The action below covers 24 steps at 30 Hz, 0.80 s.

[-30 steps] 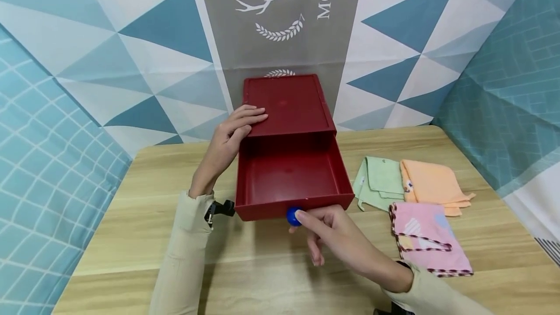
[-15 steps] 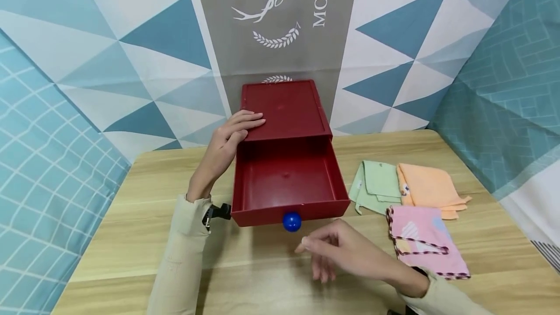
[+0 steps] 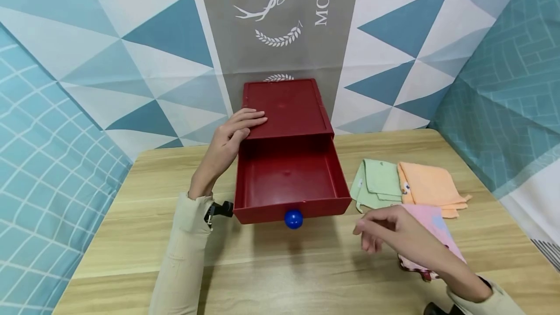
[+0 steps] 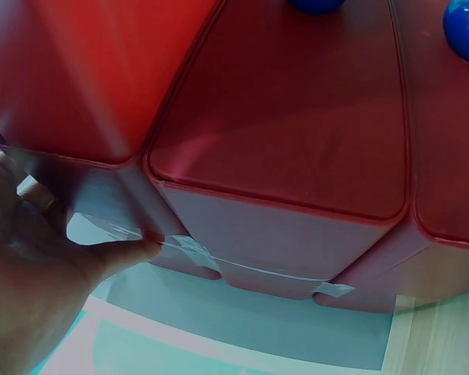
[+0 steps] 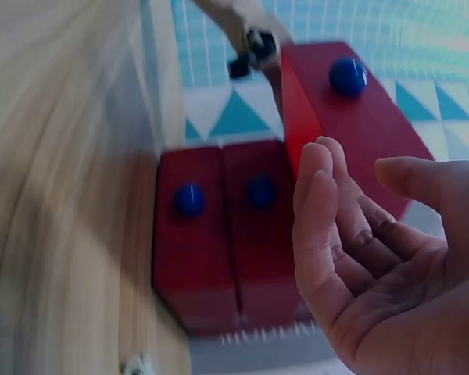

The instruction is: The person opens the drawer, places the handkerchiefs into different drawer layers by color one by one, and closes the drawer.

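A red plastic drawer cabinet [image 3: 284, 106] stands at the back of the table, its top drawer [image 3: 262, 214] pulled out and bare inside. A round blue knob [image 3: 293, 219] sits on that drawer's front. My left hand [image 3: 224, 142] rests on the cabinet's top at the left edge, fingers laid flat; its thumb [image 4: 121, 256] lies along the side in the left wrist view. To the right of the drawer, my right hand [image 3: 404, 237] hovers with loosely bent fingers and nothing in them. It overlaps a folded pink cloth [image 3: 430, 220] with a dark checked edge.
Behind the pink cloth lie a green cloth [image 3: 380, 181] and an orange cloth [image 3: 430, 183]. Two closed drawers, a lower one [image 5: 191, 258] and a middle one [image 5: 262, 250], sit under the pulled-out one. A patterned curtain [image 3: 170, 52] hangs close behind the cabinet.
My right hand has let go of the blue knob and moved right, over to the pink cloth. The drawer stays pulled out, and my left hand stays on the cabinet.
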{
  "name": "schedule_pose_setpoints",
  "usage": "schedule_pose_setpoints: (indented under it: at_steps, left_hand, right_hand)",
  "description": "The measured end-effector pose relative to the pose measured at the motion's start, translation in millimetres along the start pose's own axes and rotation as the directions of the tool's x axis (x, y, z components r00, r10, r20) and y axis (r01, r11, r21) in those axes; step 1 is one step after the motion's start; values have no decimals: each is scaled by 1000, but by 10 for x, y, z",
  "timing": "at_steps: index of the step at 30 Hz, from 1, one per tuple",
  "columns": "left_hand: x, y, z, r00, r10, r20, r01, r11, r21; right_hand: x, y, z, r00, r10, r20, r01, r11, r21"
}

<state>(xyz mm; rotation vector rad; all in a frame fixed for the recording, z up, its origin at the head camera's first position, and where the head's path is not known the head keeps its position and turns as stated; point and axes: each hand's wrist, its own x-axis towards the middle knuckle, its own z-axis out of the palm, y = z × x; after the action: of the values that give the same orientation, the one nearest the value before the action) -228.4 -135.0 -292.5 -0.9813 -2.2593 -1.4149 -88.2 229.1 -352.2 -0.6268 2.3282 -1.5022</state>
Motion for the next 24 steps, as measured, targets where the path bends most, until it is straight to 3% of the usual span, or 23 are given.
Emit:
schedule_pose_setpoints:
  at_steps: [6,9,15,20,24]
  left_hand:
    - [-14,-2,30,1000,-4,13,4,1000,-8]
    - [-3,-11,33,1000,3,10,-3,1000,-8]
    - [2,-16,10,1000,6,3,-6,1000,-4]
    - [0,-12,-3,1000,1,1,-1,1000,-2]
    - [4,-14,-6,1000,-2,-2,2,1000,-5]
  right_hand:
    - [-206,173,-244,986,-21,-168,16,999,-31]
    - [-247,279,-353,962,-45,-269,8,991,-137]
    - [-226,547,-504,885,-75,-459,-133,905,-404]
    - [-197,744,-590,868,-150,-473,-152,828,-540]
    - [-192,847,-652,878,-157,-452,-155,800,-579]
